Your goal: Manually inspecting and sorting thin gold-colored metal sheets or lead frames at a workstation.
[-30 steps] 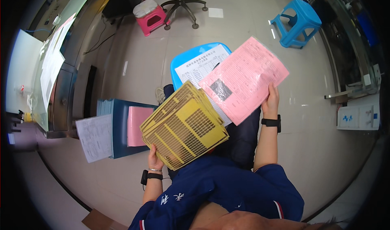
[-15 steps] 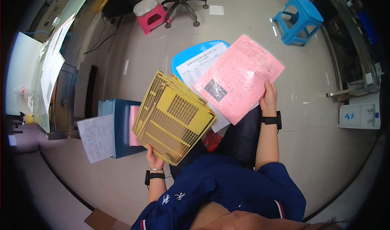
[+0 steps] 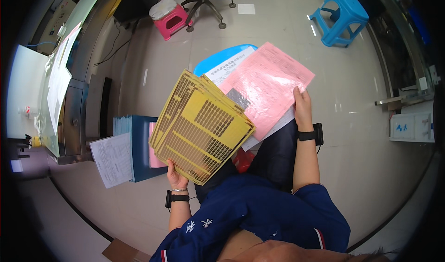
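Note:
My left hand [image 3: 176, 176] is closed on the lower left corner of a stack of thin yellow boards [image 3: 192, 139] with rows of dark slots, its thumb on top. A pink printed sheet [image 3: 273, 81], shiny as if in a clear sleeve, is pinched at its right edge by my right hand [image 3: 302, 105]. The yellow stack overlaps the pink sheet's lower left edge and hides part of its dark square. Under both lie white printed papers [image 3: 230, 63] on a blue stool [image 3: 211, 64] in front of my knees.
To my left stand teal folders [image 3: 143, 162] with a white sheet [image 3: 111, 157] and a pink paper beside them. A metal workbench [image 3: 74, 113] runs along the left. Farther off are a pink stool [image 3: 170, 23], a wheeled chair [image 3: 204, 2] and another blue stool [image 3: 340, 18].
The yellow boards have shifted a little up and to the right, covering more of the pink sheet. My right hand has drawn the pink sheet slightly left.

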`<state>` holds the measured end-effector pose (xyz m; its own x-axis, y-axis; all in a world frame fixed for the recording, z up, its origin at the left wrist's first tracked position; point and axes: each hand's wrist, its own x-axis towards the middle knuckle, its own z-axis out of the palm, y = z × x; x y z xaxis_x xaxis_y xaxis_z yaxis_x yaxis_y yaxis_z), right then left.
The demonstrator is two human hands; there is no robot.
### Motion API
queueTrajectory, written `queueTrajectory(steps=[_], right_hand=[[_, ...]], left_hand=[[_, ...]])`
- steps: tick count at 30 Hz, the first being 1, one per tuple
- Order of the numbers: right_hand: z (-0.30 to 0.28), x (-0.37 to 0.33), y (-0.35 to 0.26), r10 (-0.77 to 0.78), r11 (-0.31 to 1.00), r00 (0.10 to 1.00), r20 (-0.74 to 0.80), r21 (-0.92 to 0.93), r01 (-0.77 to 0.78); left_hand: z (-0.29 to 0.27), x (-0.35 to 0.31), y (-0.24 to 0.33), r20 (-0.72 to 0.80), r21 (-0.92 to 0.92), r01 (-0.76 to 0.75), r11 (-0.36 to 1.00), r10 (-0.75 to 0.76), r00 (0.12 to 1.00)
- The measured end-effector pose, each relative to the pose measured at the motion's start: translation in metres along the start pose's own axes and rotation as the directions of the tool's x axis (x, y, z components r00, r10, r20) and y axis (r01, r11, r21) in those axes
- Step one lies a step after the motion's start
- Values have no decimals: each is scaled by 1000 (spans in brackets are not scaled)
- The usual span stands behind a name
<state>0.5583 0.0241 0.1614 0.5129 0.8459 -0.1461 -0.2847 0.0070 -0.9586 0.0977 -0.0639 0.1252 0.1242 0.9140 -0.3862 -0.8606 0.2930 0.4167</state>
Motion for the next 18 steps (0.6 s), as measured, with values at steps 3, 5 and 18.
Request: queueTrajectory(steps=[3, 5, 18], right_hand=[[5, -1, 2, -26, 999, 1000, -1, -38, 26], [4, -1, 4, -19, 997, 1000, 1, -81, 19], [11, -3, 9, -78, 975, 997, 4, -210, 78]], left_hand=[[0, 0, 3, 0, 13, 3, 1000, -3, 1000], [-3, 0, 5, -21, 21, -4, 1000, 4, 1000], [-7, -4, 5, -101, 73, 23, 997, -16, 995]])
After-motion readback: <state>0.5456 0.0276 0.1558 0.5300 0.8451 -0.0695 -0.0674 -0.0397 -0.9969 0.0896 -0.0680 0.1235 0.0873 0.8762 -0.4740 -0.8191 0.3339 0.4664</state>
